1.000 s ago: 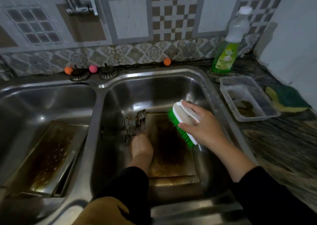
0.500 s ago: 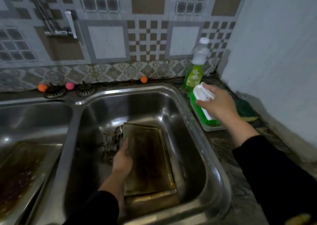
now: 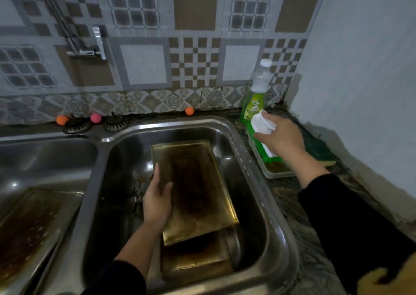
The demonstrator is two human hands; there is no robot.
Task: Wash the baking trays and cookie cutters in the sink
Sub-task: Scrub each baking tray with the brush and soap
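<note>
A stained, browned baking tray [image 3: 198, 182] lies tilted in the right sink basin [image 3: 258, 204], resting on another tray [image 3: 193, 256] beneath it. My left hand [image 3: 156, 198] grips the top tray's left edge. Dark cookie cutters [image 3: 137, 191] lie in the basin just left of that hand, partly hidden. My right hand [image 3: 281, 137] holds a white scrubbing brush with green bristles [image 3: 262, 137] over a clear plastic container [image 3: 276, 170] on the counter. A third stained tray [image 3: 29, 231] lies in the left basin.
A green dish-soap bottle [image 3: 255, 96] stands behind the container by the wall. A green-and-yellow sponge [image 3: 319, 152] lies right of it. Two sink strainers [image 3: 114, 122] and small orange and pink balls [image 3: 95, 118] sit on the back ledge. A wall tap [image 3: 90, 49] hangs upper left.
My right hand has carried the brush from over the tray to the container on the counter. My left hand shifted up along the tray's left edge. The view has tilted up and right.
</note>
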